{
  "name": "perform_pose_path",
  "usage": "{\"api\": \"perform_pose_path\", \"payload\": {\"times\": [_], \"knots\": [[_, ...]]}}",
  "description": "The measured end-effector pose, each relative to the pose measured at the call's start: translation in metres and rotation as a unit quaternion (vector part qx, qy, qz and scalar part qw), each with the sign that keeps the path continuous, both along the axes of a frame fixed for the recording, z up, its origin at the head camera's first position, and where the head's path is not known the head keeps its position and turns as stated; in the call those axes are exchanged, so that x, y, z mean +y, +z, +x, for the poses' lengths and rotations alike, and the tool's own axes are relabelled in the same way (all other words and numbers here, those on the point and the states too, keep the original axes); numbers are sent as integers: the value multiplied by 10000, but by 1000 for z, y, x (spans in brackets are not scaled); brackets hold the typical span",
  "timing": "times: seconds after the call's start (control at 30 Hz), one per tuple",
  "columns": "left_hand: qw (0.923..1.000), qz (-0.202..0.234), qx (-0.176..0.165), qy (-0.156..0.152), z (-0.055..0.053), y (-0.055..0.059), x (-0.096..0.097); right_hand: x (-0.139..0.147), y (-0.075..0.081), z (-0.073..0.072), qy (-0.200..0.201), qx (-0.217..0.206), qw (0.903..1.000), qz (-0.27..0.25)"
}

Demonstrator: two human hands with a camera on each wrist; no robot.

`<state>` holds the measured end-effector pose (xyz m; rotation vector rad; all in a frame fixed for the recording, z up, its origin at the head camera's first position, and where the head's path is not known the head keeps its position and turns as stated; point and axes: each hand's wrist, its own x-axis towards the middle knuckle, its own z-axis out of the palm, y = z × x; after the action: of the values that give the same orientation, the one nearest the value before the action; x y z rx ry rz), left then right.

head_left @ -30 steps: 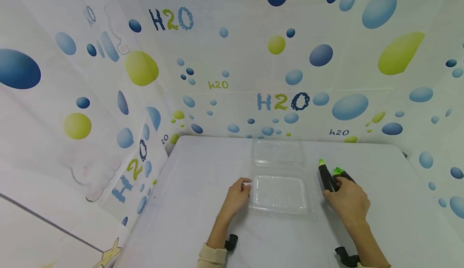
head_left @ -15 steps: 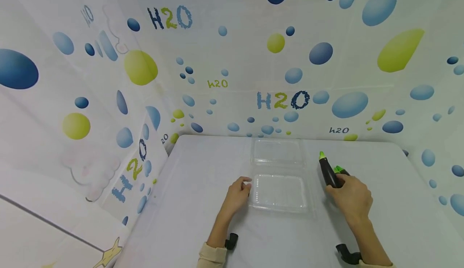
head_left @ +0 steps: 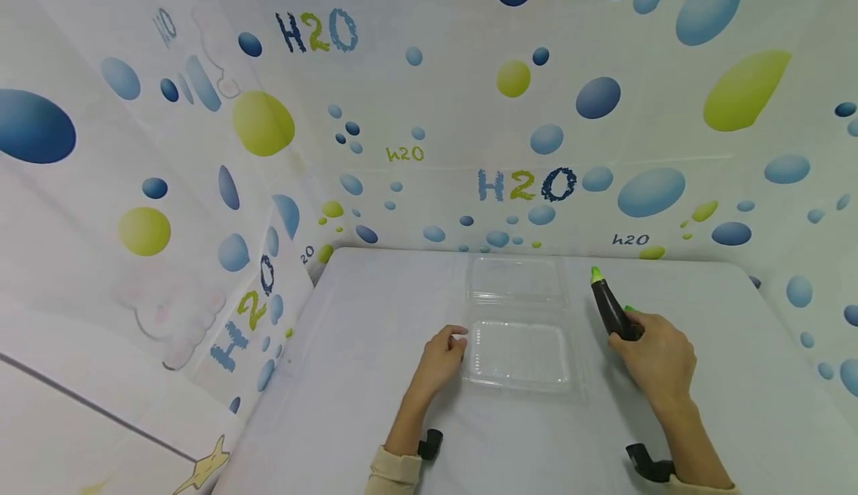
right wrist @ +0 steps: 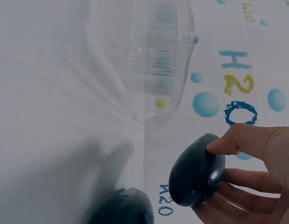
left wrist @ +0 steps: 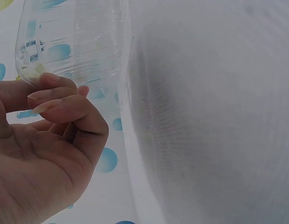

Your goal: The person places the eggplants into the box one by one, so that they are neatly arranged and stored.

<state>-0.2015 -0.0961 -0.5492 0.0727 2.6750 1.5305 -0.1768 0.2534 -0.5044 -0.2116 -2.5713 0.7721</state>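
Observation:
A dark toy eggplant with a bright green tip [head_left: 608, 305] is in my right hand [head_left: 660, 357], pinched between thumb and fingers and tilted tip-up above the table. In the right wrist view, the rounded end of this held eggplant [right wrist: 195, 172] shows glossy and dark. A second dark eggplant [right wrist: 125, 207] lies below it; in the head view my hand hides all but a bit of its green top [head_left: 629, 308]. My left hand [head_left: 440, 359] grips the left edge of a clear plastic clamshell container [head_left: 519, 387], fingers curled at its corner in the left wrist view.
The container's lid [head_left: 516, 279] lies folded back behind its base, towards the far table edge. A white cloth covers the table [head_left: 375, 294]. Behind and to the left hangs a white curtain [head_left: 456, 108] printed with blue and green drops.
My right hand has moved slightly right and lifted the eggplant, its tip rising away from the second eggplant. The left hand and the container have stayed in place.

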Motion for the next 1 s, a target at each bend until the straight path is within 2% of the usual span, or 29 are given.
{"api": "perform_pose_path", "payload": {"times": [0.2,0.47,0.77,1.0], "knots": [[10000,-8,4,-2,1,1,0,-1,5,-2,178,24,9998,-47],[10000,17,-4,-5,0,0,-1,-7,20,-10,535,67,9985,-11],[10000,56,28,-20,0,-2,-2,-12,26,-18,876,181,9960,84],[10000,68,32,-10,0,-2,-3,-15,33,-25,1282,-83,9917,82]]}}
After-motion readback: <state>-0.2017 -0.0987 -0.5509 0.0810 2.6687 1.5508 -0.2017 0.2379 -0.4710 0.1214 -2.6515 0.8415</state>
